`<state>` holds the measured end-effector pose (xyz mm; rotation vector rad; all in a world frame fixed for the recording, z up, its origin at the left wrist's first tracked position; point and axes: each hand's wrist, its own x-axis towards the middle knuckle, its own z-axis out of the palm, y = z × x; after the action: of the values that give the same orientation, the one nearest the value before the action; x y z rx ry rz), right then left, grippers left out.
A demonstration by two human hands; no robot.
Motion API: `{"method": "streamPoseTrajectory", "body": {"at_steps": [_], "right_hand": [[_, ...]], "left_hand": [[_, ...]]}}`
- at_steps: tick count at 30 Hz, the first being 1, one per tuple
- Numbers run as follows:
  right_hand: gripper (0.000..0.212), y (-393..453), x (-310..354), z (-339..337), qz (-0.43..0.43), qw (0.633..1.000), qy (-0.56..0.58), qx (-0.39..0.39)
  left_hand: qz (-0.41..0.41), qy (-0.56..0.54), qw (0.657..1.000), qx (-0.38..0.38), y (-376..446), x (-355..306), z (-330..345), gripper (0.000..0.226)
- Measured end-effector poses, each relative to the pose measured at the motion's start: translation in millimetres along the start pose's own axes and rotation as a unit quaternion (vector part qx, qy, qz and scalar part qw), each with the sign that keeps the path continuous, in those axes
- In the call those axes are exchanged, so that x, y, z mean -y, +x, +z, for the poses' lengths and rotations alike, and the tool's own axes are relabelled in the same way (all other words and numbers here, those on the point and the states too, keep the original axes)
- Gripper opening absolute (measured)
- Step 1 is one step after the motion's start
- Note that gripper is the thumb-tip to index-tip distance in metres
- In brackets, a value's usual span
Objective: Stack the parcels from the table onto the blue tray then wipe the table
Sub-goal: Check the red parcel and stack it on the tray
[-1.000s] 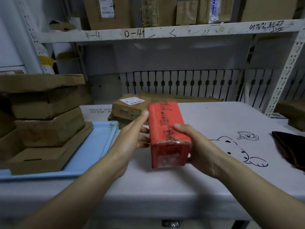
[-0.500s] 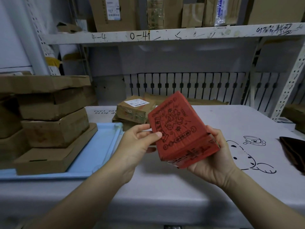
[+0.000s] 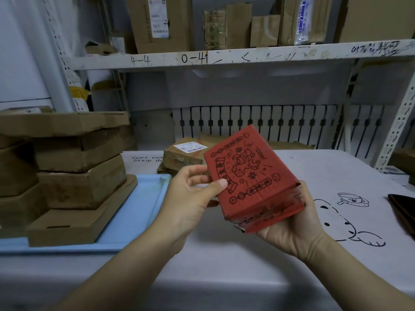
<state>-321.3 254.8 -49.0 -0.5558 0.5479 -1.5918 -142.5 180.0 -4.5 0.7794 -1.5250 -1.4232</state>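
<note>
Red parcel (image 3: 251,178) turned printed-face-up | both hands (image 3: 190,198) (image 3: 292,223) pinching it | set flat on blue tray (image 3: 139,212) stack.

Stacked parcels (image 3: 74,167) crowding tray (image 3: 143,205)

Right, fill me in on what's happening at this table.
A person holds a red parcel off the table: the right hand cradles it from below, the left hand pinches its near edge. Several brown parcels are already stacked on the blue tray. A labelled brown parcel still waits on the table behind.
</note>
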Motion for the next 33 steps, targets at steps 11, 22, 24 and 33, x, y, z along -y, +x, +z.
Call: {"method": "streamPoseTrajectory", "body": {"at_steps": [11, 22, 24, 33], "right_hand": [[0.070, 27, -7, 30, -0.078, 0.969, -0.213, -0.103], [0.063, 24, 5, 75, -0.123, 0.953, -0.262, -0.092], [0.069, 26, 3, 86, -0.114, 0.952, -0.273, -0.080], [0.030, 52, -2, 144, -0.099, 0.973, -0.179, -0.102]], "left_hand": [[0.069, 0.033, 0.993, 0.084, -13, -1, -2, 0.072], [-0.063, -0.269, 0.960, 0.045, 3, -19, -14, 0.046], [-0.066, -0.282, 0.956, 0.043, 5, -22, -19, 0.044], [-0.027, -0.233, 0.972, 0.004, 16, -58, -65, 0.041]]}}
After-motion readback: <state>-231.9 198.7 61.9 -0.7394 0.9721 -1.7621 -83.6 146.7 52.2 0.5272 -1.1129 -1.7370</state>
